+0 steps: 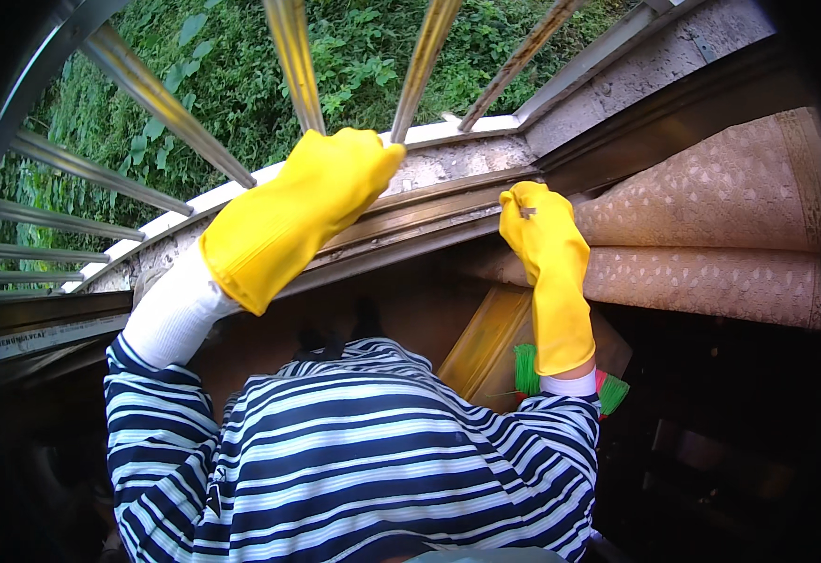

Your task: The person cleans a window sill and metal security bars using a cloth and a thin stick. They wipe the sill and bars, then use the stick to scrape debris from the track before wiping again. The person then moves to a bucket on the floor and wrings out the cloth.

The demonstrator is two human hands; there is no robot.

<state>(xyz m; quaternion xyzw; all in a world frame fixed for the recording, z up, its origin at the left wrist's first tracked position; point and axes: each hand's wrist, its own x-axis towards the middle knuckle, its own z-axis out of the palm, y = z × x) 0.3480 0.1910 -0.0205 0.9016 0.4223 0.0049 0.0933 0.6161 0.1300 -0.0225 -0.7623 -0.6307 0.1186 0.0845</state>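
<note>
Yellow rubber gloves cover both hands. My left hand (343, 172) reaches over the window sill (453, 163) and lies at the foot of the metal window bars (417, 77). Its fingertips are hidden behind the glove's back, so whether it grips a bar cannot be told. My right hand (538, 214) is closed near the corner of the brown window frame (417, 214), beside the curtain. A small brownish piece (527, 212) shows at its curled fingers; what it is cannot be told.
A patterned pinkish-brown curtain (706, 211) hangs at the right. Green bristles (525, 367) of a brush or broom show by my right forearm, near a yellowish wooden panel (488, 338). Dense green plants (354, 56) grow outside the bars. The lower right is dark.
</note>
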